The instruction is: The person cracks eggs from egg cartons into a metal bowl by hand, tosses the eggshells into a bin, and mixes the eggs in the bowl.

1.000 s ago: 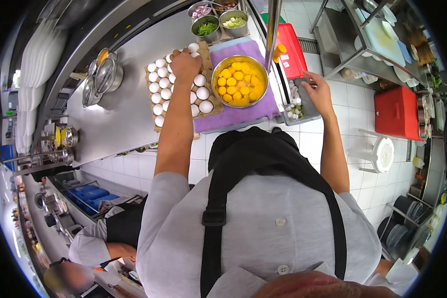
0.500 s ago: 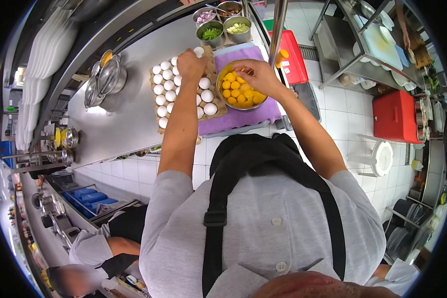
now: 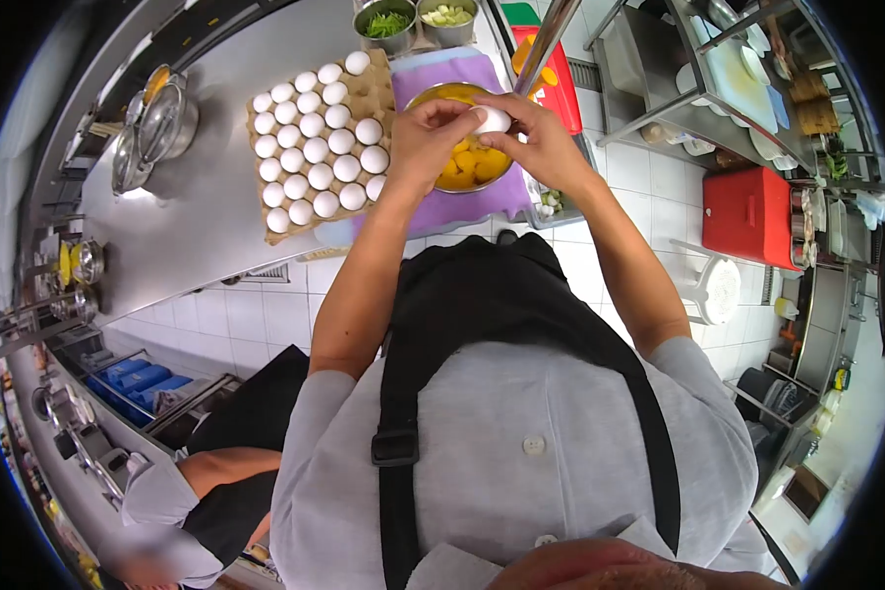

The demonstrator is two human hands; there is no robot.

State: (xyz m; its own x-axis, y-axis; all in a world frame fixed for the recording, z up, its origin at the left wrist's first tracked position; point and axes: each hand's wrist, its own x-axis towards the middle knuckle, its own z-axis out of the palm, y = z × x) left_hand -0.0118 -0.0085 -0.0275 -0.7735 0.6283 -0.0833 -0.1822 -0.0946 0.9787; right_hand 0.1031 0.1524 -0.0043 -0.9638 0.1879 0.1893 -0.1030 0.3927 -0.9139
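Note:
Above the metal bowl (image 3: 470, 190), my left hand (image 3: 427, 140) and my right hand (image 3: 541, 144) both grip one white egg (image 3: 494, 120) between their fingertips. Whether its shell is cracked, I cannot tell. Several raw egg yolks (image 3: 474, 167) lie in the bowl, partly hidden by my hands. Under the bowl is a purple cloth (image 3: 497, 204). To its left, a cardboard egg tray (image 3: 372, 98) holds several rows of white eggs, with bare cups along its right side.
Metal containers of sliced greens (image 3: 386, 24) and pale chopped vegetable (image 3: 448, 17) stand behind the bowl. Steel pans (image 3: 165, 123) sit on the counter at left. A metal post (image 3: 546, 44) rises right of the bowl. Another person (image 3: 202, 492) is at lower left.
My left hand has come from the egg tray to the bowl, bringing an egg. My right hand now meets it on that egg. The view has shifted, moving the counter left and up.

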